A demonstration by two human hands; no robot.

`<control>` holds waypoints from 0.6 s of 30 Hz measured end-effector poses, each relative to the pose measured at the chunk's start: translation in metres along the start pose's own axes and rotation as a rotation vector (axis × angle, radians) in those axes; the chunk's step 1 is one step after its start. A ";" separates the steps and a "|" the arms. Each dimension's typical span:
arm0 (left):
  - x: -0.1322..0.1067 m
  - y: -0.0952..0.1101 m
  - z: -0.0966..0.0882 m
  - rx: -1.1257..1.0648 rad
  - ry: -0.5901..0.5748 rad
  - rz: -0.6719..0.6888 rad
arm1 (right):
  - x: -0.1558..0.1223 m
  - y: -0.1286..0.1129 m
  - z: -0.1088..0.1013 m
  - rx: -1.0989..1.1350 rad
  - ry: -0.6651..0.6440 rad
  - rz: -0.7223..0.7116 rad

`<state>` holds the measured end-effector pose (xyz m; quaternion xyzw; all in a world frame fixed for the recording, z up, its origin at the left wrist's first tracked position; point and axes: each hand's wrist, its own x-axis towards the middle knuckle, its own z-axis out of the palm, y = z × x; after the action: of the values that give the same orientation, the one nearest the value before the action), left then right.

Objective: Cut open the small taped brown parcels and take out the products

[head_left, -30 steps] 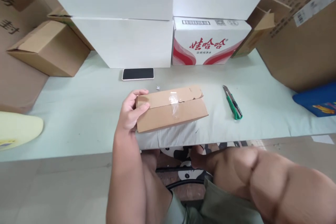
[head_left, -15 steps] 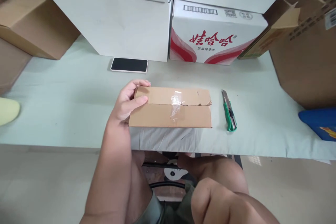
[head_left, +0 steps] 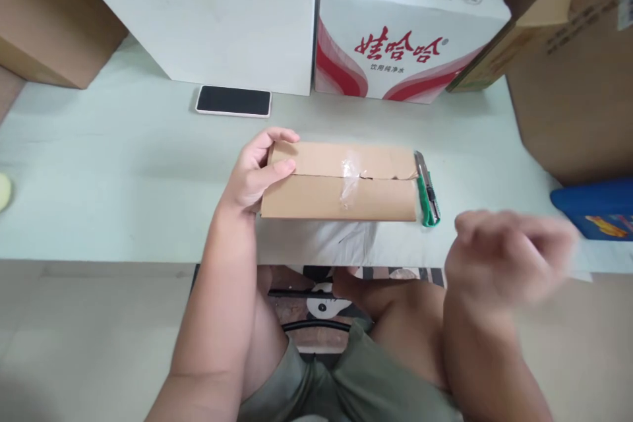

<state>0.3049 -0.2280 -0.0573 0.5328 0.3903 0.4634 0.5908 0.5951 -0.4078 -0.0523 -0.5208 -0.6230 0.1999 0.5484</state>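
Gripping a taped cardboard box (head_left: pixel 326 192) at its left end with the left hand (head_left: pixel 260 168), near the front edge of a cloth-covered table (head_left: pixel 138 191).
From left: a dark-screened phone (head_left: pixel 233 100); then that box, apparently at a steadying step, next likely calling for a firm hold against twisting; behind, a white carton (head_left: pixel 395 82) reading 娃哈哈® in red, 饮用纯净水 below, barcode and QR code on top; beside the box's right end, a green utility knife (head_left: pixel 428 192); farther right, a blurred right hand (head_left: pixel 509 257), grip impossible to tell.
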 end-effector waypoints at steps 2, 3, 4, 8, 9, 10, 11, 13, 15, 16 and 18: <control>-0.001 0.001 0.000 -0.001 0.005 -0.006 | 0.017 0.037 -0.007 -0.321 0.386 0.217; -0.002 0.000 0.000 0.005 0.005 -0.001 | 0.024 0.053 -0.010 -0.477 0.380 0.442; -0.002 -0.001 -0.001 0.015 0.004 0.008 | 0.029 0.068 -0.012 -0.570 0.343 0.593; 0.002 -0.006 -0.001 0.054 0.002 0.021 | 0.029 0.096 -0.014 -0.747 0.045 0.816; 0.004 -0.007 -0.001 0.065 0.002 0.016 | 0.027 0.098 -0.014 -0.782 0.005 0.809; 0.006 -0.008 -0.002 0.087 0.016 0.035 | 0.025 0.100 -0.013 -0.816 -0.018 0.801; 0.006 -0.007 -0.003 0.126 0.060 0.090 | 0.024 0.100 -0.012 -0.848 -0.028 0.792; 0.002 -0.001 -0.007 0.251 0.181 0.259 | 0.025 0.101 -0.010 -0.891 -0.024 0.777; -0.015 0.010 -0.011 0.384 0.245 0.379 | 0.028 0.100 -0.009 -0.898 -0.004 0.765; -0.028 0.016 -0.012 0.428 0.218 0.373 | 0.030 0.100 -0.009 -0.894 0.010 0.759; -0.062 0.027 -0.009 0.466 0.127 0.308 | 0.033 0.099 -0.009 -0.885 0.034 0.747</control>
<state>0.2763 -0.2852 -0.0334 0.6772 0.4369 0.4778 0.3495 0.6506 -0.3450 -0.1148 -0.8882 -0.4122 0.0920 0.1807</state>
